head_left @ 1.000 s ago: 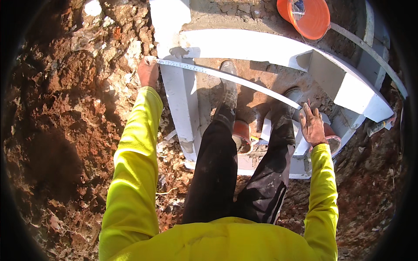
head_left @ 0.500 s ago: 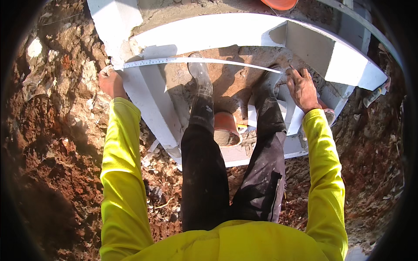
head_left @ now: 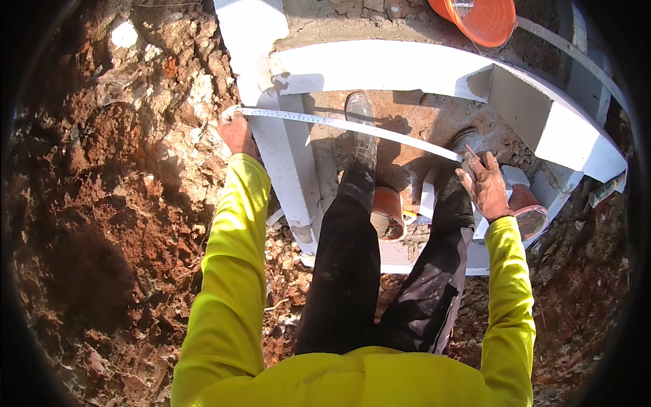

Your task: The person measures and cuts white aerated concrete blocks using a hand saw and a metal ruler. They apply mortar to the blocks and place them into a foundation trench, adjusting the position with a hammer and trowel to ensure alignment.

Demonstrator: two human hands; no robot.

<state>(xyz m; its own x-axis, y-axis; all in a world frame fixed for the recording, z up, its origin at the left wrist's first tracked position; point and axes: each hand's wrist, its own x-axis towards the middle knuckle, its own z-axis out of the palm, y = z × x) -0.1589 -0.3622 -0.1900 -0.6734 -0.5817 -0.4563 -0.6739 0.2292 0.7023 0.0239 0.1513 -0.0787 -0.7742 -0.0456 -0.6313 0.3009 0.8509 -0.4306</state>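
A white measuring tape (head_left: 352, 126) stretches across a white-painted concrete frame (head_left: 380, 68). My left hand (head_left: 235, 130) grips the tape's end at the frame's left outer edge, beside a white beam (head_left: 288, 169). At the right, my right hand (head_left: 485, 183) pinches the tape's other end with its fingers over the frame's inside. Both arms wear yellow sleeves. My legs in black trousers and muddy boots stand inside the frame on brown ground.
Rough red-brown rock and soil (head_left: 115, 203) rise on the left and lower right. An orange bucket (head_left: 483, 19) sits at the top. Two orange pipe ends (head_left: 388, 211) (head_left: 529, 211) lie near my feet, among white blocks.
The view has shifted, so the frame sits further right and the bucket shows again. Both hands still hold the tape taut; the right hand now sits lower on the frame's inner side.
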